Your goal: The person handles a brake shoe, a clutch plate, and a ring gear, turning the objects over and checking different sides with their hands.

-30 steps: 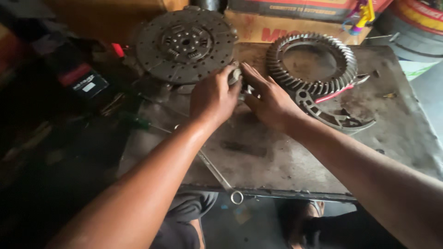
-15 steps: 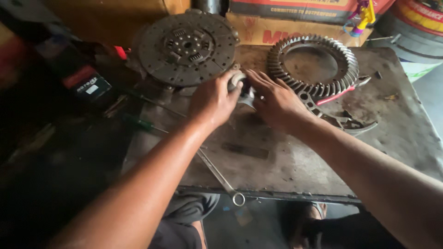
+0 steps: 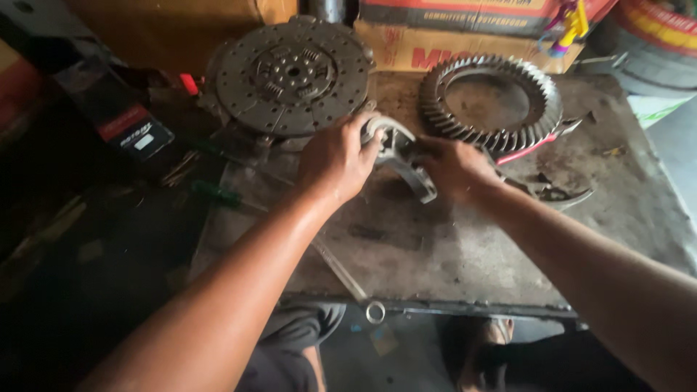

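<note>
My left hand (image 3: 335, 160) and my right hand (image 3: 454, 168) both grip a curved grey metal brake shoe (image 3: 406, 161) held just above the dirty metal workbench (image 3: 435, 247). The left fingers close over its upper end, and the right hand holds its other side. A round clutch disc (image 3: 290, 76) with springs at its hub lies just behind the left hand. A large toothed ring gear (image 3: 490, 101) lies behind the right hand.
Another curved metal part (image 3: 555, 192) rests on the bench to the right of my right hand. A long wrench (image 3: 348, 279) hangs over the front edge. Cardboard boxes (image 3: 450, 43) line the back. A green-handled screwdriver (image 3: 214, 194) and dark clutter sit at left.
The curved brake shoe has come more into view between my hands, drawn a little toward me. Both hands keep their hold on it.
</note>
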